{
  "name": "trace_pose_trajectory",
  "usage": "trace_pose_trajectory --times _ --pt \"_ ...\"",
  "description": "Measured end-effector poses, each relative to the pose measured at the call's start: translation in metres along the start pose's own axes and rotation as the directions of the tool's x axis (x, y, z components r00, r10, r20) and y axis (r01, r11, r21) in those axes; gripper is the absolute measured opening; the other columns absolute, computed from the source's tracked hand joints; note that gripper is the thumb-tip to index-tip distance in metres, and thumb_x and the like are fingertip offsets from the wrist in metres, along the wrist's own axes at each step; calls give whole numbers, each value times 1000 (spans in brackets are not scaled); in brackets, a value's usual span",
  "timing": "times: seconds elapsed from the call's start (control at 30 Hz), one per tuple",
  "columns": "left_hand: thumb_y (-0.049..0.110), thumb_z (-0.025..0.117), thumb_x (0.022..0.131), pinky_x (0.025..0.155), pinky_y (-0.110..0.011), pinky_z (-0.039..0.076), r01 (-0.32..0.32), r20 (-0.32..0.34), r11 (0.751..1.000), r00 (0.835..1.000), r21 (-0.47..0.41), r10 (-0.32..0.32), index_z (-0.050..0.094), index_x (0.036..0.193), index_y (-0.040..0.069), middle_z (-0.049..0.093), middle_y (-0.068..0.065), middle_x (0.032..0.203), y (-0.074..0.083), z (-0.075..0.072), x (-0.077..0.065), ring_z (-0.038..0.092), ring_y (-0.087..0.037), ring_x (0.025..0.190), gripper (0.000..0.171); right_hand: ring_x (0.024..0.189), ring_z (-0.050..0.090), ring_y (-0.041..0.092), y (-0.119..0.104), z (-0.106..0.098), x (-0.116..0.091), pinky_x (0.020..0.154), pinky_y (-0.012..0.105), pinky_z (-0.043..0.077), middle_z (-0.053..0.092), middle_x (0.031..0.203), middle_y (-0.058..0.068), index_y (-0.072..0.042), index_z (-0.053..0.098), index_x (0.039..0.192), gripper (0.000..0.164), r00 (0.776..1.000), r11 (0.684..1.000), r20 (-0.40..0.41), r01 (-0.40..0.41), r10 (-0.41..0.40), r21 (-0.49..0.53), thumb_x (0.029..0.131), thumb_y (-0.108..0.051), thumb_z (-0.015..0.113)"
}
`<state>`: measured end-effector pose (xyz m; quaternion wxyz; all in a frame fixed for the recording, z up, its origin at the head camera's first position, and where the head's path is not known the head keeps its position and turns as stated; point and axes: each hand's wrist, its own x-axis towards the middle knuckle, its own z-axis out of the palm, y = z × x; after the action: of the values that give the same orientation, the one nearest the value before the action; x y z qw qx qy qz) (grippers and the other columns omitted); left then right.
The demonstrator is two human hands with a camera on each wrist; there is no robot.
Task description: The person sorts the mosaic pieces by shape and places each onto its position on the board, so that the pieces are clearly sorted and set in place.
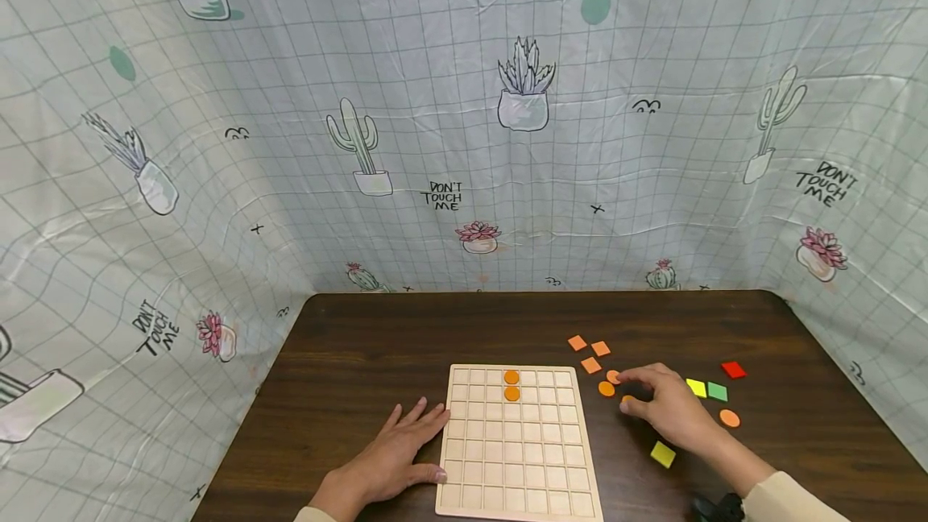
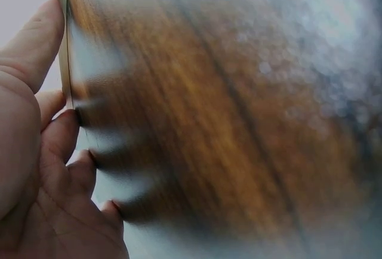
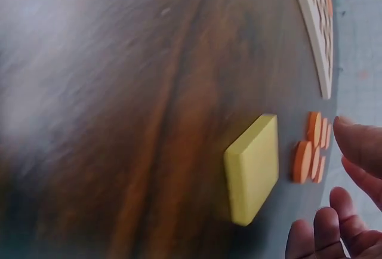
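A pale wooden grid board (image 1: pixel 513 452) lies on the dark table, with two orange discs (image 1: pixel 511 385) in its top row and the row below. Against its left edge rests my left hand (image 1: pixel 391 457), fingers spread on the table and thumb at the rim; the left wrist view shows those fingertips (image 2: pixel 83 160) along the edge. Right of the board, my right hand (image 1: pixel 673 409) hovers over loose orange discs (image 1: pixel 606 389), thumb and forefinger apart. In the right wrist view a yellow square tile (image 3: pixel 253 172) lies nearer the camera than the orange pieces (image 3: pixel 302 161).
Three orange square tiles (image 1: pixel 590 365) lie beyond the discs. Further right are a bright yellow tile (image 1: pixel 696 388), a green tile (image 1: pixel 717 392), a red tile (image 1: pixel 734 370) and another orange disc (image 1: pixel 729 419). A black object (image 1: pixel 718 508) sits at the front edge by my right sleeve.
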<state>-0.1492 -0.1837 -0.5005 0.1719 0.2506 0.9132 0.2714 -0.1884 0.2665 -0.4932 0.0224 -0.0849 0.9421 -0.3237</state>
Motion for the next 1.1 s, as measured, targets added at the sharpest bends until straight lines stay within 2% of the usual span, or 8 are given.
trace_pose_trajectory --times 0.17,0.43,0.77,1.1 --pt "51 74 92 130 -68 5 2 0 1000 1000 0 -2 35 166 15 32 -7 173 0 0 0 18 -38 163 91 106 62 33 9 -1 -2 85 50 57 65 124 15 -10 76 122 35 999 999 26 -35 35 -11 90 -20 85" --pt "51 74 92 130 -68 4 -5 -1 1000 1000 -10 5 35 166 15 32 -7 173 -2 1 0 17 -38 163 91 99 61 27 16 2 -2 80 41 53 65 119 12 -10 77 117 31 999 998 18 -44 44 -35 88 -17 87" --pt "52 73 92 129 -69 5 -10 -4 1000 1000 -12 10 35 166 14 32 -8 173 -3 1 0 17 -38 163 91 87 54 20 19 3 1 73 33 47 65 112 11 -8 78 113 26 999 999 18 -46 46 -9 88 -13 86" --pt "51 74 92 129 -68 5 -3 -2 1000 1000 -16 3 36 166 14 32 -7 173 -2 1 0 17 -38 163 91 87 56 19 20 3 3 73 34 49 65 106 7 -10 77 108 21 999 999 19 -50 50 -12 90 -16 84"
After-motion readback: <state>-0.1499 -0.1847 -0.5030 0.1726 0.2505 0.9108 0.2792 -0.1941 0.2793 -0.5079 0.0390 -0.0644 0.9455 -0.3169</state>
